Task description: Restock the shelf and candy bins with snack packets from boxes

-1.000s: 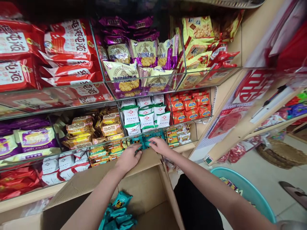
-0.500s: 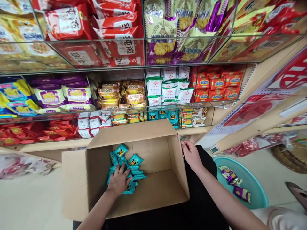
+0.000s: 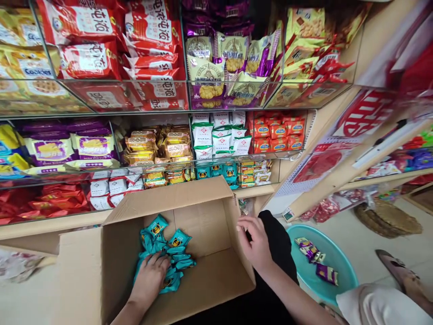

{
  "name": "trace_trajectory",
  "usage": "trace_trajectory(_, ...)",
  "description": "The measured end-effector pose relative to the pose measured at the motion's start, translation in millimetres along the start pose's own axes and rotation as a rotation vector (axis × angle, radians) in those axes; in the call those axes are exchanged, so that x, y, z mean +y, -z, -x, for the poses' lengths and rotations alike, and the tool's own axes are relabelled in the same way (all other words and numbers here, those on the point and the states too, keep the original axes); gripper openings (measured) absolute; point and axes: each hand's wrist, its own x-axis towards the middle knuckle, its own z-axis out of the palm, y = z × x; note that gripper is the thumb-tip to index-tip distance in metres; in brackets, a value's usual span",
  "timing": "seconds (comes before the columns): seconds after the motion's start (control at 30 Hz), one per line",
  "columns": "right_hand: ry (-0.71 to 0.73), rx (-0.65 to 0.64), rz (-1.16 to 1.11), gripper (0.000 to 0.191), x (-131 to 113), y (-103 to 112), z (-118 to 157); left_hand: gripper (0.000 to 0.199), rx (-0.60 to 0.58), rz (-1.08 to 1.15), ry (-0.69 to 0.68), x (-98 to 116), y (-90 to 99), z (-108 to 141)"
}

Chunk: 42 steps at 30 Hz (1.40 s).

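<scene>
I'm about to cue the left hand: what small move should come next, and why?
Probably curl the left hand's fingers around a few teal packets. It lies palm-down on their pile inside the open cardboard box, with packets beneath its fingers.

Teal packets (image 3: 181, 238) with black-and-yellow emblem; plain brown carton (image 3: 206, 271); turquoise basin (image 3: 348, 266); blurred hanging (image 3: 406, 67) apparently red.

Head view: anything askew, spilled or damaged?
No spill or damage visible. Mildly odd: a few purple-and-cream wrapped packets lie loose in the round turquoise basin on the floor, apart from the shelved goods. The small teal packets sit jumbled at the left side of the open brown cardboard box.
</scene>
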Motion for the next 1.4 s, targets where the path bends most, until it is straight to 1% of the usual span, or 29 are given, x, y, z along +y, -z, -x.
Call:
trace_trajectory(0.07, 0.039, -0.118, -0.044, 0.016, -12.2, -4.2, 6.3, 0.029, 0.115, 0.143, 0.071, 7.1, 11.1, 0.5)
trace_trajectory(0.13, 0.002, -0.243, -0.145, 0.017, -22.5, -15.8, 11.7, 0.028, 0.230, 0.361, 0.205, 24.9, 28.0, -1.0)
trace_trajectory(0.2, -0.142, -0.303, -0.309, 0.026, -30.4, -33.5, 14.0, 0.032, 0.309, 0.617, 0.322, 52.5, 46.6, -3.4)
trace_trajectory(0.23, -0.246, -0.316, -0.411, 0.030, -33.6, -43.2, 13.8, 0.033, 0.335, 0.742, 0.329, 68.2, 55.2, -4.5)
trace_trajectory(0.3, -0.449, -0.328, -0.603, 0.030, -39.1, -60.8, 11.0, 0.035, 0.349, 1.002, 0.290, 98.7, 69.4, -5.9)
trace_trajectory(0.33, -0.516, -0.322, -0.665, 0.031, -41.4, -67.3, 8.7, 0.035, 0.339, 1.113, 0.281, 111.7, 75.0, -6.1)
trace_trajectory(0.37, -0.548, -0.306, -0.694, 0.034, -43.5, -71.8, 6.1, 0.034, 0.319, 1.198, 0.279, 122.4, 79.5, -6.2)
trace_trajectory(0.4, -0.549, -0.283, -0.691, 0.036, -45.3, -74.3, 3.4, 0.034, 0.303, 1.255, 0.286, 130.3, 83.1, -6.1)
trace_trajectory(0.47, -0.494, -0.239, -0.628, 0.038, -48.2, -74.0, -1.8, 0.033, 0.287, 1.281, 0.290, 138.8, 88.2, -6.3)
trace_trajectory(0.57, -0.392, -0.222, -0.506, 0.037, -51.4, -68.2, -6.2, 0.034, 0.350, 1.210, 0.258, 139.0, 91.2, -8.5)
trace_trajectory(0.63, -0.344, -0.182, -0.428, 0.036, -53.5, -66.1, -5.9, 0.037, 0.391, 1.161, 0.242, 136.7, 91.6, -10.8)
trace_trajectory(0.73, -0.307, -0.106, -0.355, 0.037, -55.4, -66.1, -3.4, 0.038, 0.400, 1.088, 0.225, 133.8, 93.7, -14.0)
trace_trajectory(0.8, -0.300, -0.084, -0.360, 0.039, -54.8, -63.9, -3.5, 0.038, 0.415, 1.016, 0.186, 131.8, 97.9, -15.7)
trace_trajectory(0.87, -0.268, -0.137, -0.430, 0.036, -52.9, -56.4, -6.5, 0.038, 0.438, 0.906, 0.108, 129.9, 104.4, -16.8)
trace_trajectory(0.93, -0.201, -0.246, -0.554, 0.027, -50.9, -43.4, -12.0, 0.037, 0.420, 0.767, -0.034, 130.0, 112.4, -17.4)
trace_trajectory(1.0, -0.127, -0.393, -0.637, 0.043, -49.9, -27.3, -19.3, 0.035, 0.353, 0.634, -0.228, 133.3, 121.3, -17.5)
trace_trajectory(1.03, -0.104, -0.460, -0.646, 0.047, -49.6, -19.0, -23.5, 0.035, 0.313, 0.581, -0.312, 135.7, 126.0, -18.1)
trace_trajectory(1.07, -0.097, -0.510, -0.641, 0.042, -49.3, -11.1, -28.0, 0.035, 0.282, 0.541, -0.374, 137.9, 130.8, -19.5)
trace_trajectory(1.1, -0.105, -0.538, -0.634, 0.033, -48.4, -3.9, -33.1, 0.034, 0.272, 0.508, -0.409, 139.4, 135.7, -22.3)
trace_trajectory(1.13, -0.135, -0.530, -0.643, 0.025, -46.5, 2.5, -38.7, 0.032, 0.278, 0.470, -0.431, 139.3, 140.7, -27.0)
trace_trajectory(1.17, -0.186, -0.473, -0.675, 0.021, -43.2, 8.0, -45.1, 0.029, 0.289, 0.421, -0.448, 137.5, 145.5, -33.9)
trace_trajectory(1.2, -0.256, -0.376, -0.730, 0.020, -38.1, 12.4, -52.3, 0.028, 0.302, 0.355, -0.469, 133.7, 150.0, -42.9)
trace_trajectory(1.23, -0.335, -0.255, -0.802, 0.020, -31.2, 15.8, -60.1, 0.036, 0.309, 0.268, -0.491, 128.1, 153.9, -53.9)
trace_trajectory(1.3, -0.492, 0.003, -0.966, 0.024, -12.6, 19.4, -76.6, 0.066, 0.300, 0.078, -0.472, 114.2, 159.3, -79.2)
trace_trajectory(1.33, -0.559, 0.109, -1.040, 0.027, -1.5, 19.6, -84.6, 0.072, 0.264, 0.000, -0.425, 107.2, 160.6, -91.8)
trace_trajectory(1.37, -0.617, 0.180, -1.098, 0.032, 9.9, 18.9, -91.9, 0.070, 0.198, -0.055, -0.371, 100.9, 161.2, -103.2)
trace_trajectory(1.4, -0.667, 0.213, -1.138, 0.035, 21.3, 17.1, -98.4, 0.064, 0.113, -0.094, -0.322, 95.7, 161.1, -112.6)
